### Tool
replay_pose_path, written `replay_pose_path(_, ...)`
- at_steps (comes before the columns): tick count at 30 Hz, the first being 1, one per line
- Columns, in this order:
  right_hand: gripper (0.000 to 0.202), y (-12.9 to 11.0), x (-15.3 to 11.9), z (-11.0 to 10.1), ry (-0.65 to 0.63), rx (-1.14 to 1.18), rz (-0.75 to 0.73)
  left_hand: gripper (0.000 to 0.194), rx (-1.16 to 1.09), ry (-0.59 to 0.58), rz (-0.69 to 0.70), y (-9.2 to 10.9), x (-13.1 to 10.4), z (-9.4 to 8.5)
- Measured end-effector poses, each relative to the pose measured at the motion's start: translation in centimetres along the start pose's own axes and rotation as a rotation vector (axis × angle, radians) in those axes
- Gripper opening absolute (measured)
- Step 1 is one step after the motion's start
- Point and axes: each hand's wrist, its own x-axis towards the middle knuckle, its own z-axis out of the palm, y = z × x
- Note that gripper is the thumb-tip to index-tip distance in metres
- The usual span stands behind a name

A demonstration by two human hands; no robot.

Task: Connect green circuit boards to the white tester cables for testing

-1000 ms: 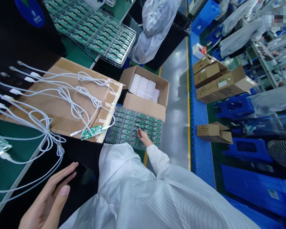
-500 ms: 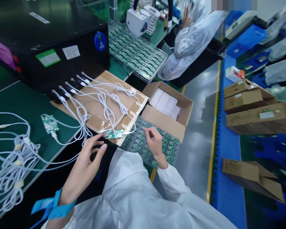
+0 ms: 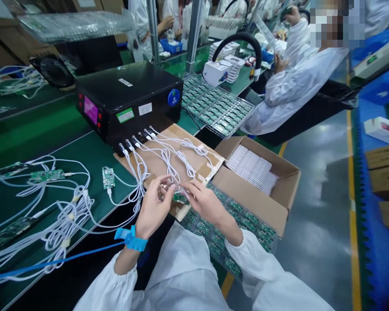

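Note:
My left hand, with a blue wrist strap, is closed around the left end of a small green circuit board. From the other side my right hand pinches the white plug of a cable at the board. The fingers partly hide both the board and the plug. Beneath the hands lies a cardboard sheet with several bundled white cables on it, which run to the front of a black box.
Another board and tangled white cables lie on the green table at left. An open carton of white pieces stands at right, with a tray of boards below it. A co-worker in white sits beyond.
My view has tilted up and shifted left. My right hand has come across to the board and meets my left hand there. The left hand has closed on the board.

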Motion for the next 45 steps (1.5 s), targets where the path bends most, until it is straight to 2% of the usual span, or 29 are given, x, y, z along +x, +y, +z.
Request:
replay_pose_path(4,0.019,0.4,0.3,-1.0,0.03,0.182,-0.028,0.043,0.086,-0.155,0.026,0.8,0.8,0.0)
replay_pose_path(6,0.014,0.4,0.4,-1.0,0.049,0.247,-0.032,0.041,0.076,-0.242,0.013,1.1,1.3,0.0)
replay_pose_path(8,0.014,0.5,0.3,-0.8,0.063,0.296,-0.043,0.04,0.099,-0.281,-0.018,1.3,1.8,0.0)
replay_pose_path(10,0.016,0.6,0.0,-0.7,0.066,0.321,-0.059,0.042,0.1,-0.244,-0.051,1.4,2.1,-0.2)
replay_pose_path(14,0.021,0.9,-0.4,-0.9,0.08,0.389,-0.041,0.042,0.026,-0.073,-0.068,1.5,2.2,-1.1)
replay_pose_path(20,0.015,0.4,0.5,-2.1,0.162,0.696,0.094,0.038,0.277,0.064,0.075,2.4,0.6,-2.6)
replay_pose_path(21,0.015,0.3,0.8,-2.1,0.17,0.758,0.115,0.04,0.245,0.036,0.088,2.5,0.3,-2.5)
replay_pose_path(24,0.018,0.1,1.7,-1.8,0.166,0.886,0.174,0.047,0.031,-0.196,0.071,2.4,0.2,-1.4)
replay_pose_path(25,0.019,0.0,1.8,-1.6,0.151,0.891,0.186,0.05,-0.055,-0.254,0.047,2.2,0.3,-0.9)
replay_pose_path(27,0.026,-0.1,1.5,-1.3,0.142,0.838,0.194,0.05,-0.214,-0.297,-0.013,1.8,0.5,0.0)
replay_pose_path(31,0.05,0.0,-0.4,-1.9,0.29,0.534,0.147,0.049,-0.435,-0.216,-0.059,1.1,0.8,0.7)
replay_pose_path(33,0.035,0.1,-0.4,-2.8,0.39,0.382,0.113,0.051,-0.482,-0.191,-0.065,0.8,0.5,0.6)
replay_pose_path(35,0.012,0.2,1.5,-3.8,0.455,0.252,0.082,0.053,-0.504,-0.214,-0.089,0.5,0.2,0.6)
replay_pose_path(37,0.014,0.2,5.5,-4.2,0.45,0.127,0.047,0.057,-0.511,-0.228,-0.104,0.3,-0.2,0.6)
replay_pose_path(39,0.014,0.4,10.6,-3.6,0.336,0.015,-0.011,0.061,-0.509,-0.206,-0.11,0.1,-0.6,0.6)
replay_pose_path(42,0.019,0.7,17.8,-1.2,0.161,-0.276,0.016,0.062,-0.512,-0.173,-0.113,0.0,-1.0,0.7)
replay_pose_path(45,0.029,0.7,22.2,1.5,0.003,-0.548,-0.038,0.056,-0.542,-0.17,-0.107,-0.2,-1.3,0.5)
